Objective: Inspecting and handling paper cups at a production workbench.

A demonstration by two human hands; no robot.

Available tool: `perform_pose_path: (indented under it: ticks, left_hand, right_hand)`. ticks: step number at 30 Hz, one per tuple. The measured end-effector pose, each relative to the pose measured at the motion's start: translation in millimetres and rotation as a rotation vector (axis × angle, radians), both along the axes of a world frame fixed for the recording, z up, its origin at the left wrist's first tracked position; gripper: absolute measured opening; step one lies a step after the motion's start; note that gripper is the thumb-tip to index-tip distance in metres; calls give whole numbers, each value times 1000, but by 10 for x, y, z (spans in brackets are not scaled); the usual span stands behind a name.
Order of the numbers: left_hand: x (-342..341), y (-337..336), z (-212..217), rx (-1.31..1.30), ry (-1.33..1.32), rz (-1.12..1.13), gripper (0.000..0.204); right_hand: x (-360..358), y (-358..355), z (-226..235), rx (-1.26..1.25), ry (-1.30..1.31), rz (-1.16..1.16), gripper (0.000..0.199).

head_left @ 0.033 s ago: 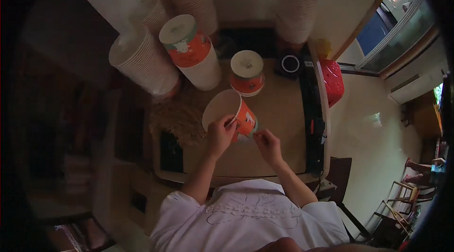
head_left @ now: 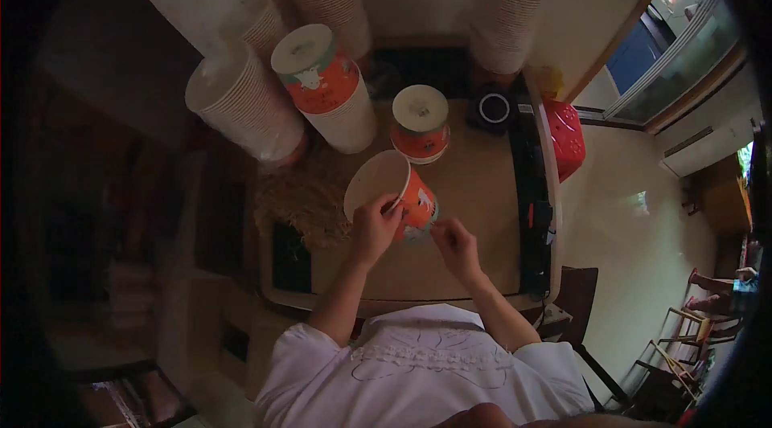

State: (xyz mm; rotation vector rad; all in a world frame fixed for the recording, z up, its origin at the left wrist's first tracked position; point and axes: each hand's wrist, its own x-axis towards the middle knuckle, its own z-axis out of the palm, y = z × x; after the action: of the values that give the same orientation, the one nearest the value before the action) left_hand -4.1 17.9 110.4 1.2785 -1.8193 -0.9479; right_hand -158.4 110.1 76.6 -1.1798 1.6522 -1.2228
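Left hand (head_left: pixel 375 227) grips rim of tilted orange paper tub (head_left: pixel 394 191) above surface (head_left: pixel 474 211). Right hand (head_left: pixel 454 241) pinched closed by tub base; contents unclear.

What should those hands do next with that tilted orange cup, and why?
Probably set the orange cup upright on the table. The left hand grips its rim, tipping it on its side, and the right hand touches its base.

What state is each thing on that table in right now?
Orange paper bucket: tilted, open mouth up-left, held.
Left hand: gripping its rim.
Right hand: fingers pinched at its base.
Lidded bucket: upright, closed.
Tall bucket stack: upright, nested.
Tape roll: lying flat.
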Motion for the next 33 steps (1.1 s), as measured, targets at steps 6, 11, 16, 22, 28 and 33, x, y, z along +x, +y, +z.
perform_pose_path:
  ticks: [6,11,16,22,28,33]
  left_hand:
    - [-77,20,71,168,-14,-70,15]
    - [-89,74,156,234,109,-151,15]
    - [-78,119,282,188,101,-136,13]
    - [-94,161,408,103,57,-114,11]
    - [-94,180,440,135,111,-153,10]
    - [-104,202,414,164,138,-141,10]
  right_hand:
    - [61,-210,163,-121,-177,-43,16]
    - [107,-292,172,-100,-148,-20,14]
    - [206,-280,222,-211,-269,-82,8]
    - [187,-236,260,-134,-305,-33,6]
    - [210,-230,221,-241,-409,-43,9]
    - [205,-218,252,-231,-415,-46,8]
